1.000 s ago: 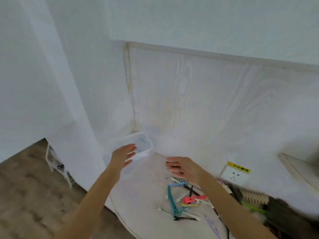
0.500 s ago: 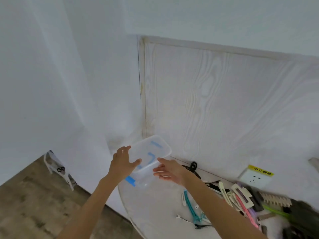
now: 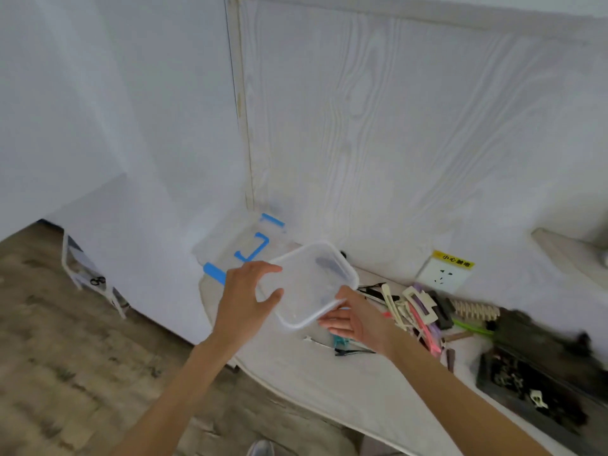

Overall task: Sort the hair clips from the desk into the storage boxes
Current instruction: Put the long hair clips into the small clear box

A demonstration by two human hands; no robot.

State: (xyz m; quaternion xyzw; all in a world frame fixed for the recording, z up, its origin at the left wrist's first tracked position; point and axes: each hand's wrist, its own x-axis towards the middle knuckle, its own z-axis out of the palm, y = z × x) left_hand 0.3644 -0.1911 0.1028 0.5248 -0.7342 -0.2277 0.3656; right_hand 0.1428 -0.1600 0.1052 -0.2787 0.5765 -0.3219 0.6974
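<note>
1. Left hand (image 3: 245, 296) grips the left rim of the clear box (image 3: 309, 284), frame centre, tilted above the desk (image 3: 329, 383).
2. Right hand (image 3: 355, 319) holds the box's lower right edge.
3. Clips (image 3: 414, 307) piled right of the box.
4. Lid (image 3: 240, 245) with blue latches behind, on the desk corner.

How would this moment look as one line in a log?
stage: fetching box | left hand: grips clear box | right hand: grips same box | hair clips: unsorted on desk
</note>
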